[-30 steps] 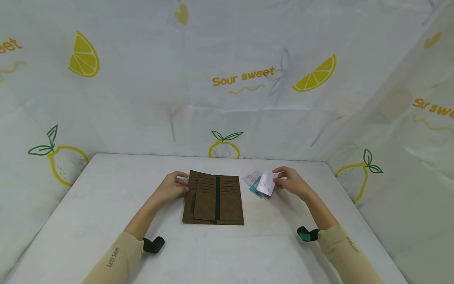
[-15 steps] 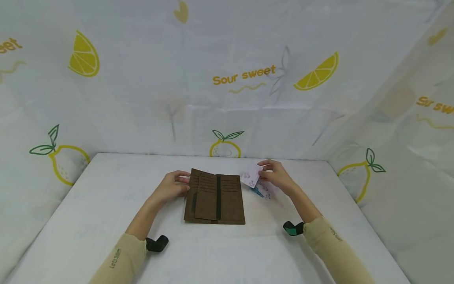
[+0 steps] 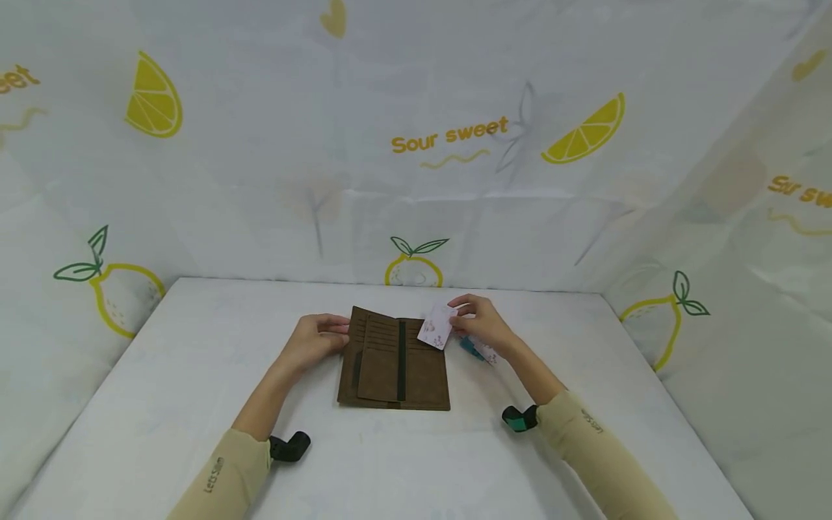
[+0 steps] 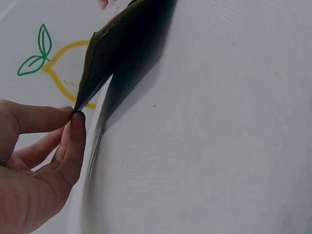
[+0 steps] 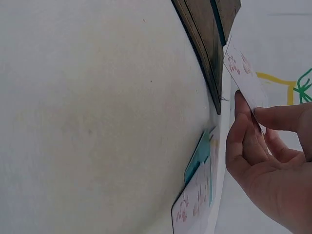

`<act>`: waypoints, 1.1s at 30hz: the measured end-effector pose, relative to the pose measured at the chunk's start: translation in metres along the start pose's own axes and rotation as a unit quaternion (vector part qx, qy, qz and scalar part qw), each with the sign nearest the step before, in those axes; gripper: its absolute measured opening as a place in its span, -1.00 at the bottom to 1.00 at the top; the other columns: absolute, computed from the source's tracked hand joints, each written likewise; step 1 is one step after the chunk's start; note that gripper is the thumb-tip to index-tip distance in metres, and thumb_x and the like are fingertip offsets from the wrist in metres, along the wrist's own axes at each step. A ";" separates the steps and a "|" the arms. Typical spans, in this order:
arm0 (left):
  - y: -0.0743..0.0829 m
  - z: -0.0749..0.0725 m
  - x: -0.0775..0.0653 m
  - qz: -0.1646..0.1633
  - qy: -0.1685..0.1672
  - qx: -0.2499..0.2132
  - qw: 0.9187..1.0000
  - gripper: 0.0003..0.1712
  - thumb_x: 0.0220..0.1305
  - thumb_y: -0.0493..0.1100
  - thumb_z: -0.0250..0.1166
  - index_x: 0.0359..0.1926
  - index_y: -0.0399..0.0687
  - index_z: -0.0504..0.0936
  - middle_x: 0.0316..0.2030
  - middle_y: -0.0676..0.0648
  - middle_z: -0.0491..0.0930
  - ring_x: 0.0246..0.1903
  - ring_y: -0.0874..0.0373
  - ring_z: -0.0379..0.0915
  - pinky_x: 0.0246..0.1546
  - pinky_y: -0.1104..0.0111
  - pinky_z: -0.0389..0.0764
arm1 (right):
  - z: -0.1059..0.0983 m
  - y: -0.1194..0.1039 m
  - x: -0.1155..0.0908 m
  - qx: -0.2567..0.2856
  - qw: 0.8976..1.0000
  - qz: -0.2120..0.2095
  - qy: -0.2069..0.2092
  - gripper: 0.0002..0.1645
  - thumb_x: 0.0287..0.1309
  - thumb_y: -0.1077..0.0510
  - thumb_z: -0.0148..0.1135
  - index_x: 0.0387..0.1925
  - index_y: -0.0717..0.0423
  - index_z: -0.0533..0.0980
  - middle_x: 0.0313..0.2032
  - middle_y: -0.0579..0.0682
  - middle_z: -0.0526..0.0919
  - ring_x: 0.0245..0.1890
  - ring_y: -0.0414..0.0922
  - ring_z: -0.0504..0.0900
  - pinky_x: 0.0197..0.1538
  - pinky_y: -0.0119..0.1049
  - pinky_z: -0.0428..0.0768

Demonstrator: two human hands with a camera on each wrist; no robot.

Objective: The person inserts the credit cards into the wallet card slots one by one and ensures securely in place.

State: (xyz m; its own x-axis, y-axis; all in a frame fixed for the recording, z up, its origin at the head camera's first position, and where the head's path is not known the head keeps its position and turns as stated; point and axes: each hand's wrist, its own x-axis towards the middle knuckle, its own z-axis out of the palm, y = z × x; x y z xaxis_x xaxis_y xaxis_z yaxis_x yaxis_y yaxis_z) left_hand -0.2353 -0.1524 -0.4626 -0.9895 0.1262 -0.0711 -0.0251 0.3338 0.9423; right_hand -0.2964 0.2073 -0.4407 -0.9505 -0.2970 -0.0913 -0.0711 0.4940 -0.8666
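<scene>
An unfolded brown wallet (image 3: 377, 372) with rows of card slots and a dark band lies on the white table. My left hand (image 3: 315, 343) pinches its left edge between thumb and fingers; in the left wrist view that side of the wallet (image 4: 122, 48) is raised off the table. In my right hand (image 3: 481, 323) is a white card (image 3: 437, 326) with a pinkish floral print, pinched at its right edge. The card overlaps the upper right slots in the head view. The right wrist view has the card (image 5: 243, 75) tilted above the table, its far end near the wallet.
Right of the wallet, under my right hand, lie a teal card (image 3: 471, 349) and another floral card (image 3: 486, 352), overlapping. The white table (image 3: 403, 462) meets a lemon-print cloth (image 3: 292, 144) at the back and sides. Black camera mounts sit at both wrists.
My right hand has lifted the floral card off the pile and carried it left, over the wallet's right half. The left hand keeps its hold on the wallet's edge.
</scene>
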 end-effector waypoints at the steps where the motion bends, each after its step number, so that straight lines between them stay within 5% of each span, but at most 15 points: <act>1: 0.000 0.000 0.000 -0.001 0.003 0.000 1.000 -0.53 0.42 -0.32 0.36 0.30 -0.38 0.64 0.16 -0.35 0.74 0.04 0.09 0.73 0.03 0.44 0.65 | 0.002 0.000 0.001 -0.001 1.000 -0.001 -0.002 -0.53 0.47 0.32 0.26 0.32 0.40 0.49 -0.02 0.32 0.68 -0.20 -0.06 0.78 -0.01 -0.22 0.83; 20: -0.003 0.001 0.004 -0.003 0.014 -0.011 1.000 -0.56 0.40 -0.35 0.36 0.26 -0.40 0.67 0.11 -0.37 0.76 -0.06 0.21 0.74 -0.07 0.55 0.63 | 0.019 -0.004 0.001 -0.029 1.000 0.003 -0.009 -0.59 0.45 0.30 0.26 0.26 0.31 0.55 -0.11 0.23 0.69 -0.24 -0.12 0.70 -0.11 -0.39 0.73; 33: 0.000 0.003 0.002 -0.006 0.017 -0.018 1.000 -0.55 0.37 -0.38 0.35 0.25 -0.44 0.66 0.09 -0.38 0.77 -0.13 0.30 0.72 -0.10 0.56 0.64 | 0.023 -0.001 0.000 -0.056 0.996 -0.048 -0.052 -0.62 0.41 0.34 0.34 0.21 0.29 0.59 -0.17 0.16 0.66 -0.29 -0.13 0.65 -0.19 -0.36 0.65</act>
State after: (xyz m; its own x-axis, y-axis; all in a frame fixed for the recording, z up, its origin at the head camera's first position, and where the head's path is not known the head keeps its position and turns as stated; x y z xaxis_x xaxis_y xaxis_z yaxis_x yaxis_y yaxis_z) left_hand -0.2371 -0.1490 -0.4642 -0.9934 0.0901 -0.0708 -0.0406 0.3007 0.9529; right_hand -0.2891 0.1882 -0.4512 -0.9013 -0.4280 -0.0662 -0.1993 0.5456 -0.8140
